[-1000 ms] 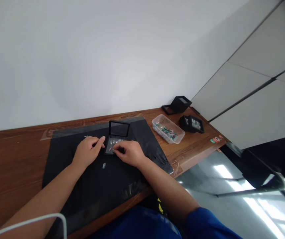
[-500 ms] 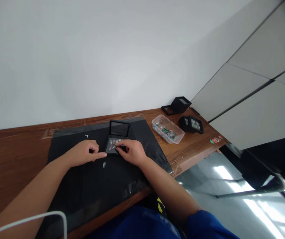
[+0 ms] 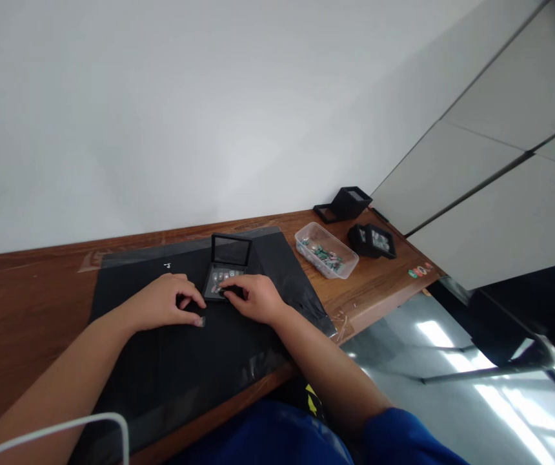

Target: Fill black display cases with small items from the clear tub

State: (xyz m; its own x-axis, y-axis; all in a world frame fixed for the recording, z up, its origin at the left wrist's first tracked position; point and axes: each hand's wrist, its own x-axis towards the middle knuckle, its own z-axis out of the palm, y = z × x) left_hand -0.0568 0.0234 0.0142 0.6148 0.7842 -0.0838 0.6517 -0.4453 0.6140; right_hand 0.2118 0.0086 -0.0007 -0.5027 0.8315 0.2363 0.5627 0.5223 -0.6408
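A small black box [image 3: 222, 282] with its lid standing open lies on a black mat [image 3: 200, 349]; several pale, stone-like pieces sit in rows inside it. My right hand [image 3: 254, 297] rests at the box's front edge, fingers curled and pinched on the box or a piece in it. My left hand [image 3: 166, 302] lies on the mat left of the box, its fingers bent down onto a small pale piece [image 3: 201, 321] lying loose on the mat.
The wooden table [image 3: 20, 310] runs along a white wall. To the right stand a clear plastic tub of small green and pink pieces [image 3: 326, 250], a black box with contents [image 3: 373, 240], an open empty black box [image 3: 346, 203] and some tiny coloured bits [image 3: 418, 272] near the table's corner.
My left hand left the box's left side and slid down and right along the mat until its fingertips reached the loose pale piece. The right hand stayed at the box.
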